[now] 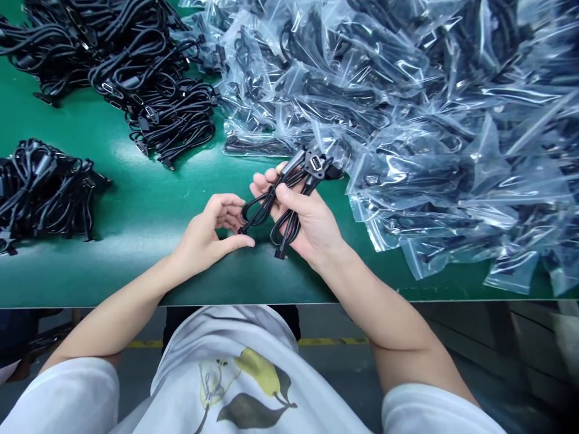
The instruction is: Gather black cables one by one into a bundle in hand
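A coiled black cable point(294, 220) with a panel-type connector at its top end lies across my right hand point(312, 217). The thumb presses on its loops and the fingers curl behind them. Small black plugs hang from the cable's lower end, over the green table. Just to the left is my left hand point(215, 232), its fingers curved and thumb held apart. Its fingertips are close to the cable's left loop and a small plug; whether they touch is hard to tell.
Bundled black cables point(158, 96) are heaped at the back left, and a smaller pile point(45, 190) lies at the left. Clear plastic bags point(452, 163) with cables inside cover the right and back. The green table's front edge point(253, 303) runs before my body.
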